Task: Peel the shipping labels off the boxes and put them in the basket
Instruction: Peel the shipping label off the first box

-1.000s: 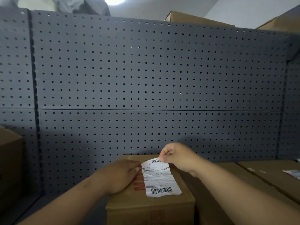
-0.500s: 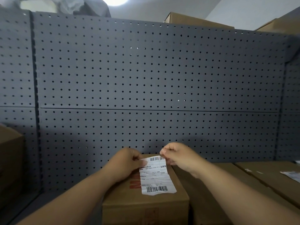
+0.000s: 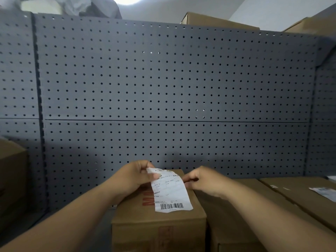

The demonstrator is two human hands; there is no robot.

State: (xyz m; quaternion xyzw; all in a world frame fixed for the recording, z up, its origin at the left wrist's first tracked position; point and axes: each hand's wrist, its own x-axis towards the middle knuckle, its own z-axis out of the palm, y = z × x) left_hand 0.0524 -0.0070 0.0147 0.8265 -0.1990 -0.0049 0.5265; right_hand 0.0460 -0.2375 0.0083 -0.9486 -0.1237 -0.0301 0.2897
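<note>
Label point(image 3: 171, 192) in left hand point(image 3: 135, 176), seemingly

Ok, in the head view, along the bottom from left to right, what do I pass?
Box at the left edge → left hand → label → right hand → loose label on the far right box.

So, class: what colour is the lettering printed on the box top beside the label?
Red lettering on the brown box, partly hidden by the label; head view.
</note>
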